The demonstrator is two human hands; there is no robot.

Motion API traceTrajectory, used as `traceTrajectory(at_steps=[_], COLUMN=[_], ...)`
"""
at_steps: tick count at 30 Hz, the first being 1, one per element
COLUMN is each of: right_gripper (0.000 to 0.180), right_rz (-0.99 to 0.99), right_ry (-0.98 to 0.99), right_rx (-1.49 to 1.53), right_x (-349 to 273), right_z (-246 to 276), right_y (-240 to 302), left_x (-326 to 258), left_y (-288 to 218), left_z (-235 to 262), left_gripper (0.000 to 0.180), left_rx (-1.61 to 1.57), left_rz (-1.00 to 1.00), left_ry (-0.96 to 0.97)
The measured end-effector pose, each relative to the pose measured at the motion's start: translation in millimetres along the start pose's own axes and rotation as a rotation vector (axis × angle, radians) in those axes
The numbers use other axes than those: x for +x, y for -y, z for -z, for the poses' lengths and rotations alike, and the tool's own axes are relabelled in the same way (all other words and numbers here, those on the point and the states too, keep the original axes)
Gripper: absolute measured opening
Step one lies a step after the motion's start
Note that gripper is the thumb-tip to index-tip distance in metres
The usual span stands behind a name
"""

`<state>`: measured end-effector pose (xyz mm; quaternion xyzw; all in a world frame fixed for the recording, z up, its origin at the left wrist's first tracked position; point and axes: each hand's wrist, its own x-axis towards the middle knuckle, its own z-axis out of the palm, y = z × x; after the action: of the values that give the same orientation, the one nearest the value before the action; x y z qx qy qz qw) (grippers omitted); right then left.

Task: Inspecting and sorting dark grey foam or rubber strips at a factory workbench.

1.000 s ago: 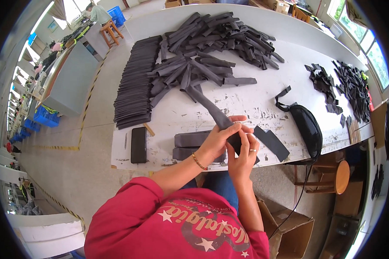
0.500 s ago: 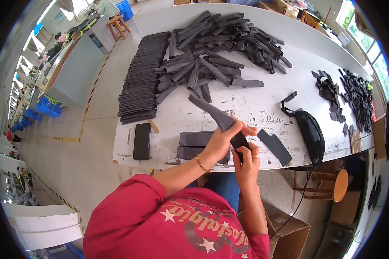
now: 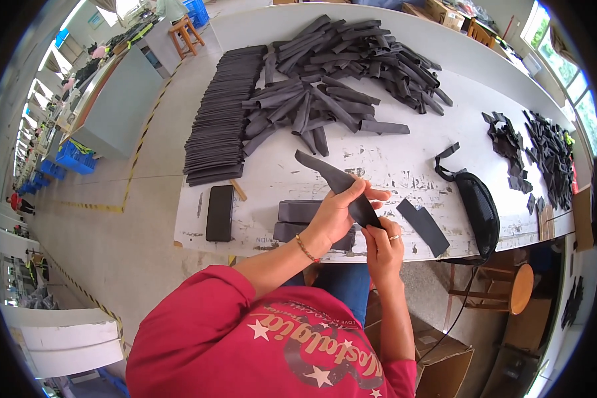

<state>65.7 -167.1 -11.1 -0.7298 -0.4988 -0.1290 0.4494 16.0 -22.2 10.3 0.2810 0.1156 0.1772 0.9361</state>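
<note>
Both my hands hold one long dark grey strip (image 3: 328, 175) above the near edge of the white table (image 3: 404, 159). My left hand (image 3: 341, 211) wraps around its lower part, and my right hand (image 3: 381, 244) pinches its near end from below. The strip's far end rises up and to the left, over the table. Two stacked dark blocks (image 3: 298, 220) lie just left of my hands. A single flat dark strip (image 3: 422, 226) lies on the table to the right of them.
A loose heap of dark strips (image 3: 341, 73) covers the far table, with a neat row of stacked strips (image 3: 222, 123) at its left edge. A black phone (image 3: 219, 212), a black pouch (image 3: 477, 205), small black pieces (image 3: 544, 156), a stool (image 3: 504, 288) and a cardboard box (image 3: 444, 355) are nearby.
My hands have stayed on the strip and shifted slightly; the strip's free end now points further up over the table. The view has tilted a little.
</note>
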Motion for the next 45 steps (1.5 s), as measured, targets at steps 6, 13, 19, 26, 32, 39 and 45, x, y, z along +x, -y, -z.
traceTrajectory(at_steps=[6, 13, 19, 26, 32, 39, 45], right_gripper=[0.015, 0.015, 0.022, 0.019, 0.02, 0.019, 0.024], right_rz=[0.018, 0.053, -0.128, -0.009, -0.158, -0.133, 0.143], right_ry=[-0.033, -0.024, 0.116, 0.092, 0.093, 0.19, 0.047], right_rx=[0.019, 0.072, 0.008, 0.074, 0.073, 0.097, 0.009], right_x=[7, 25, 9, 11, 9, 5, 25], right_z=[-9, -19, -5, -3, -8, 7, 23], right_y=[2, 18, 25, 8, 20, 12, 17], left_x=[-2, -16, -13, -17, -17, -15, -13], left_y=[-4, 14, -5, 17, 18, -12, -29], left_z=[6, 7, 14, 6, 11, 0, -18], left_gripper=[0.019, 0.02, 0.021, 0.021, 0.023, 0.026, 0.031], left_rx=[-0.004, -0.123, -0.047, -0.127, -0.106, -0.178, -0.014], left_rz=[-0.014, 0.054, 0.011, -0.003, 0.09, -0.028, -0.227], left_ry=[0.014, 0.052, -0.028, 0.048, 0.031, -0.097, -0.059])
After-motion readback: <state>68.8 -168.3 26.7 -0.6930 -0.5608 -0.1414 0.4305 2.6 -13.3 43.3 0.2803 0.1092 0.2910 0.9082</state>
